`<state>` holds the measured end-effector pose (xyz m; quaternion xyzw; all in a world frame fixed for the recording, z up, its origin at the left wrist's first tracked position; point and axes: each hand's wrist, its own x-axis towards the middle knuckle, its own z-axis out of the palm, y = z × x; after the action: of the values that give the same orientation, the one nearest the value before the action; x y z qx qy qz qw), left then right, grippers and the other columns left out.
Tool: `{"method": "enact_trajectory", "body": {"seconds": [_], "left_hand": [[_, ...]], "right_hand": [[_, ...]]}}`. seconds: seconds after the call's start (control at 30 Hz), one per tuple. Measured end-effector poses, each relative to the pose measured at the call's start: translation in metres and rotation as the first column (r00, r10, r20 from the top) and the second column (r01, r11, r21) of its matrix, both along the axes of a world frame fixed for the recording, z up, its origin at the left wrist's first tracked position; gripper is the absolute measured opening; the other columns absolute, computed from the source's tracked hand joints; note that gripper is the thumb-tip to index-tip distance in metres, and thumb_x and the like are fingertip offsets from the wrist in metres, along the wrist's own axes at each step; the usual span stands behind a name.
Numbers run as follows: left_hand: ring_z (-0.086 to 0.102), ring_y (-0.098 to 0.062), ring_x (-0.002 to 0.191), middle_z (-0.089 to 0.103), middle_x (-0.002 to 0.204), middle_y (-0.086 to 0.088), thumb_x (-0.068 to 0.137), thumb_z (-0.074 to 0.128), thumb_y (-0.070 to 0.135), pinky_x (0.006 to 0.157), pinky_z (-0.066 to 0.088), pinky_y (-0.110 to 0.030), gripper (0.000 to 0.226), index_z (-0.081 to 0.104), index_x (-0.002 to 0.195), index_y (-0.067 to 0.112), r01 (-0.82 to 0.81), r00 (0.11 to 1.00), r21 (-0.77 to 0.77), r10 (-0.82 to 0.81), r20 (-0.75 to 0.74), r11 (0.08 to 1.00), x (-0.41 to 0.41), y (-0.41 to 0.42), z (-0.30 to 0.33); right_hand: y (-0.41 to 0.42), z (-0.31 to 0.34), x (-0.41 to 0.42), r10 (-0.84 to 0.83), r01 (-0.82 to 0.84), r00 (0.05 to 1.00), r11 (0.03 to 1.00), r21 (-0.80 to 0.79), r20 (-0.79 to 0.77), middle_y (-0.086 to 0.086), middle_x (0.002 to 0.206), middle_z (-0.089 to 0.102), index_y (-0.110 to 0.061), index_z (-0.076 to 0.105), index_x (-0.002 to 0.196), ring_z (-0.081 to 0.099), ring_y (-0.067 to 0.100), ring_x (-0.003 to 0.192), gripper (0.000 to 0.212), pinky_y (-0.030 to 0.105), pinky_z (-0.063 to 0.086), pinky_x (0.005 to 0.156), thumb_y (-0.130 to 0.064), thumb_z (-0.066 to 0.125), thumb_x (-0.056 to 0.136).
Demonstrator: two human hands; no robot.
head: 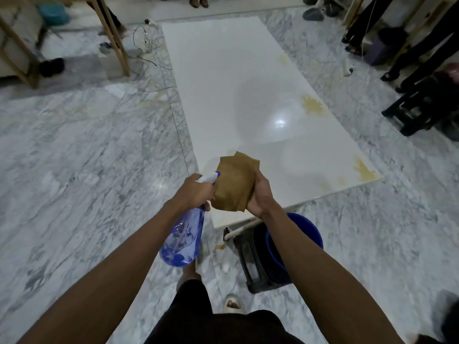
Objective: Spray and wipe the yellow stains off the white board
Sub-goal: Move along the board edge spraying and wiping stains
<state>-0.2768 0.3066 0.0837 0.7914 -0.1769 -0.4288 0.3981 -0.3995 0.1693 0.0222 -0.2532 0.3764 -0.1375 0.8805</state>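
Observation:
A long white board (223, 95) lies raised above the marble floor, running away from me. Yellow stains mark its right side: one at mid-length (313, 105), one at the near right corner (363, 170), a faint one farther back (283, 58). My left hand (195, 192) grips the neck of a blue translucent spray bottle (182, 240), whose white nozzle touches the cloth. My right hand (260, 192) holds a folded brown cloth (234, 183) upright over the board's near end.
A blue bucket (308, 234) and a black stool (258, 264) stand under the board's near end. Wooden table legs (114, 36) and cables (146, 53) are at the far left. People's legs (407, 50) and another black stool (422, 108) crowd the right side.

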Motion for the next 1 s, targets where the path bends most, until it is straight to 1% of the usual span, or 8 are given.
{"method": "enact_trajectory", "body": {"seconds": [0.2, 0.33, 0.4, 0.5, 0.63, 0.7, 0.87, 1.0], "left_hand": [[0.055, -0.028, 0.040, 0.051, 0.050, -0.002, 0.086, 0.056, 0.033, 0.054, 0.047, -0.030, 0.036, 0.051, 0.064, 0.005, 0.169, 0.986, -0.008, -0.169, 0.000, 0.986, 0.048, -0.052, 0.003], [0.057, -0.023, 0.040, 0.053, 0.065, -0.010, 0.087, 0.055, 0.028, 0.045, 0.047, -0.026, 0.027, 0.053, 0.080, 0.002, 0.324, 0.945, 0.014, -0.324, 0.040, 0.946, 0.095, -0.094, -0.006], [0.055, -0.022, 0.038, 0.052, 0.065, -0.011, 0.091, 0.056, 0.022, 0.045, 0.046, -0.025, 0.023, 0.052, 0.079, 0.002, 0.387, 0.920, 0.030, -0.388, 0.052, 0.922, 0.114, -0.110, -0.009], [0.056, -0.020, 0.036, 0.053, 0.064, -0.012, 0.076, 0.057, 0.025, 0.043, 0.048, -0.023, 0.023, 0.055, 0.075, 0.002, 0.492, 0.868, 0.036, -0.494, 0.056, 0.870, 0.136, -0.131, -0.006], [0.056, -0.018, 0.038, 0.064, 0.077, -0.020, 0.088, 0.056, 0.017, 0.044, 0.050, -0.024, 0.026, 0.064, 0.086, -0.008, 0.596, 0.800, 0.058, -0.599, 0.043, 0.801, 0.154, -0.157, -0.008], [0.056, -0.021, 0.043, 0.065, 0.078, -0.020, 0.095, 0.054, 0.017, 0.048, 0.050, -0.027, 0.029, 0.064, 0.084, -0.008, 0.654, 0.751, 0.080, -0.658, 0.058, 0.752, 0.155, -0.169, -0.008], [0.057, -0.021, 0.039, 0.066, 0.075, -0.017, 0.093, 0.056, 0.026, 0.052, 0.051, -0.028, 0.031, 0.062, 0.071, 0.004, 0.673, 0.736, 0.102, -0.677, -0.004, 0.732, 0.154, -0.185, -0.010], [0.056, -0.020, 0.040, 0.069, 0.058, -0.006, 0.094, 0.055, 0.026, 0.049, 0.049, -0.027, 0.038, 0.060, 0.064, 0.003, 0.662, 0.749, 0.066, -0.659, -0.062, 0.747, 0.159, -0.185, -0.007]], "right_hand": [[-0.035, -0.008, 0.036, -0.152, 0.153, 0.988, 0.988, 0.026, -0.040, 0.013, 0.122, 0.072, -0.006, 0.063, 0.132, 0.069, 0.029, 0.114, 0.060, 0.046, 0.054, 0.098, -0.055, 0.049, 0.100], [-0.059, -0.016, 0.069, -0.279, 0.283, 0.955, 0.958, 0.037, -0.098, 0.011, 0.121, 0.073, -0.009, 0.064, 0.131, 0.069, 0.029, 0.113, 0.061, 0.045, 0.056, 0.095, -0.058, 0.048, 0.099], [-0.066, -0.022, 0.084, -0.315, 0.323, 0.942, 0.945, 0.055, -0.117, 0.011, 0.122, 0.073, -0.011, 0.064, 0.130, 0.069, 0.029, 0.113, 0.062, 0.046, 0.056, 0.095, -0.061, 0.047, 0.099], [-0.073, -0.027, 0.102, -0.388, 0.398, 0.913, 0.915, 0.065, -0.123, 0.011, 0.124, 0.072, -0.011, 0.062, 0.133, 0.068, 0.029, 0.115, 0.064, 0.045, 0.054, 0.098, -0.063, 0.045, 0.099], [-0.075, -0.023, 0.105, -0.494, 0.502, 0.862, 0.863, 0.053, -0.119, 0.009, 0.113, 0.076, -0.012, 0.066, 0.123, 0.074, 0.024, 0.100, 0.055, 0.041, 0.057, 0.087, -0.057, 0.043, 0.102], [-0.074, -0.021, 0.101, -0.523, 0.531, 0.844, 0.847, 0.039, -0.119, 0.009, 0.117, 0.075, -0.012, 0.065, 0.126, 0.073, 0.024, 0.103, 0.057, 0.040, 0.057, 0.087, -0.058, 0.041, 0.102], [-0.073, -0.018, 0.093, -0.576, 0.583, 0.809, 0.811, 0.043, -0.112, 0.012, 0.128, 0.069, -0.010, 0.059, 0.136, 0.067, 0.028, 0.117, 0.062, 0.042, 0.055, 0.096, -0.059, 0.045, 0.100], [-0.076, -0.023, 0.095, -0.580, 0.590, 0.804, 0.806, 0.051, -0.131, 0.014, 0.132, 0.066, -0.009, 0.056, 0.140, 0.063, 0.032, 0.123, 0.066, 0.047, 0.050, 0.105, -0.060, 0.048, 0.098]]}}
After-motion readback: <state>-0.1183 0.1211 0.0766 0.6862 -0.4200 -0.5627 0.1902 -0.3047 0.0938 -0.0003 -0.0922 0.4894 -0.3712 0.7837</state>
